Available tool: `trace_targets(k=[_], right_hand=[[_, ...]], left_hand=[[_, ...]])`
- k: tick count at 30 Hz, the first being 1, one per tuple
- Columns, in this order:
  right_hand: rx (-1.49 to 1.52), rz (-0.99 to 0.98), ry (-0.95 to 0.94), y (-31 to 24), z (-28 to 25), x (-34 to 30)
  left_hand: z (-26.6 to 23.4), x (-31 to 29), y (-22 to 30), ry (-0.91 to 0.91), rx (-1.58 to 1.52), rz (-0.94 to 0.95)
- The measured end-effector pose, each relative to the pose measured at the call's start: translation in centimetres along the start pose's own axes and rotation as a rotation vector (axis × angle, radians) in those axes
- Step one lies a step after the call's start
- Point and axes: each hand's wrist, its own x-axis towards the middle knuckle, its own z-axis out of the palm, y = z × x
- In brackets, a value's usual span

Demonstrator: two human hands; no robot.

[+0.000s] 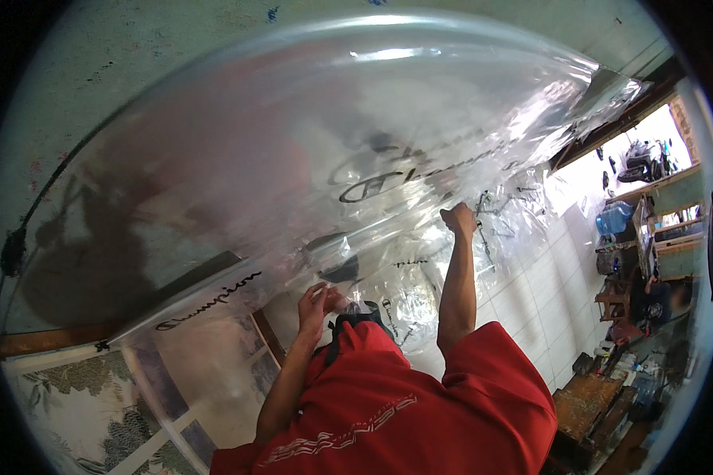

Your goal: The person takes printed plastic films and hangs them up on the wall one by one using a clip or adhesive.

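A large clear plastic sheet [245,134] with dark printed lettering spreads across the view and bulges upward toward the far side. My right hand [459,219] is closed in a fist on the sheet's near edge, with that arm stretched forward. Lower and to the left, my left hand [314,310] pinches the plastic close to my body, thumb and fingers drawn together. Crumpled clear plastic [420,293] with similar lettering hangs between and below my hands. A black item [360,313] shows beside my left hand; its kind is unclear.
A pale green wall [79,103] stands behind the sheet. White floor tiles [531,293] lie to the right. Patterned panels [87,404] are at lower left. On the right are a blue water jug [614,217], a wooden table [586,404] with clutter, and another person [653,305] near a doorway.
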Motion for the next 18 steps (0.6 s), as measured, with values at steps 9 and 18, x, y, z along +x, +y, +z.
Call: trace_targets(k=[9, 18], right_hand=[[0.398, -0.108, -0.008, 0.9, -1.2, -0.6], [0.828, -0.482, 0.166, -2.0, 0.0, 1.4]], left_hand=[[-1.3, -2.0, -0.1, -0.027, -0.046, 0.008], [-0.1, -0.2, 1.5, -0.079, 0.084, 0.223]])
